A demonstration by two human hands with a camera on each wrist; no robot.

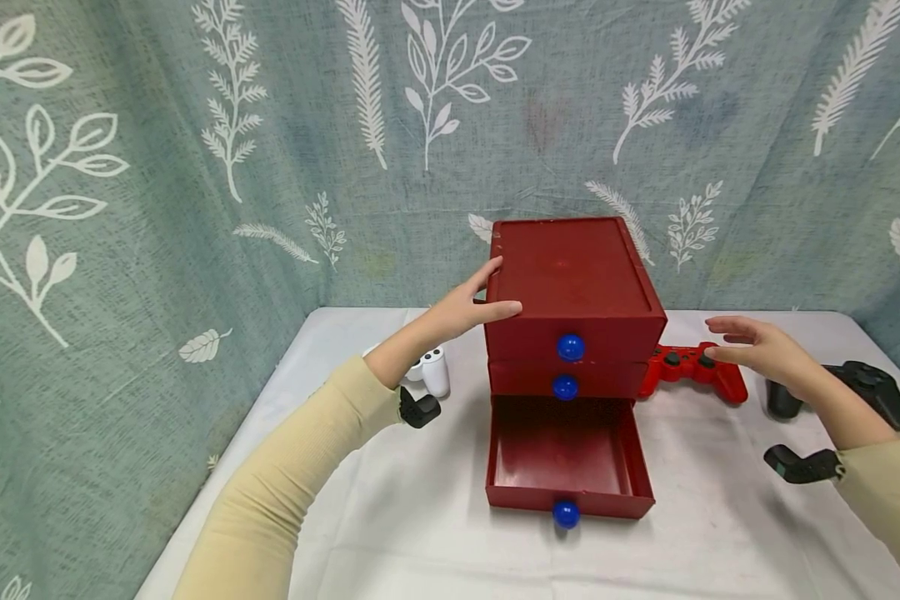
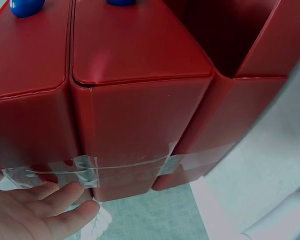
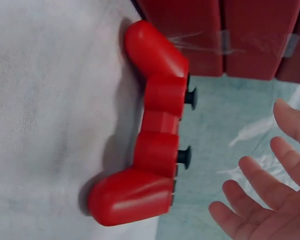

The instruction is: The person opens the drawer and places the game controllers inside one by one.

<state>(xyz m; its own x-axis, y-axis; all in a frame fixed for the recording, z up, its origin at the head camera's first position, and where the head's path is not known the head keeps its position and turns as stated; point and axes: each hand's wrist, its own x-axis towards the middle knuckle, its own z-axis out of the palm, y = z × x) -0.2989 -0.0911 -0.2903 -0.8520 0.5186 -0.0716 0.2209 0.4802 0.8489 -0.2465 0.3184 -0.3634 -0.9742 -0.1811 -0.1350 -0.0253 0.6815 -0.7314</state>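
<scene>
A dark red chest of three stacked drawers (image 1: 570, 267) with blue knobs stands on the white table. Its bottom drawer (image 1: 562, 458) is pulled out, with bare floor showing inside. My left hand (image 1: 465, 310) is at the chest's upper left side, thumb by the top edge and fingers spread along the side; the left wrist view shows those fingers (image 2: 72, 215) by the taped rear part. My right hand (image 1: 768, 350) hovers to the right with loosely bent fingers, holding nothing. Below and beside it lies a red game controller (image 1: 693, 372), whole in the right wrist view (image 3: 157, 125).
A white game controller (image 1: 435, 372) lies left of the chest, partly hidden behind my left forearm. At the far right is a black controller (image 1: 870, 387), partly covered by my right arm. A patterned green curtain (image 1: 420, 208) hangs behind the table (image 1: 405, 517).
</scene>
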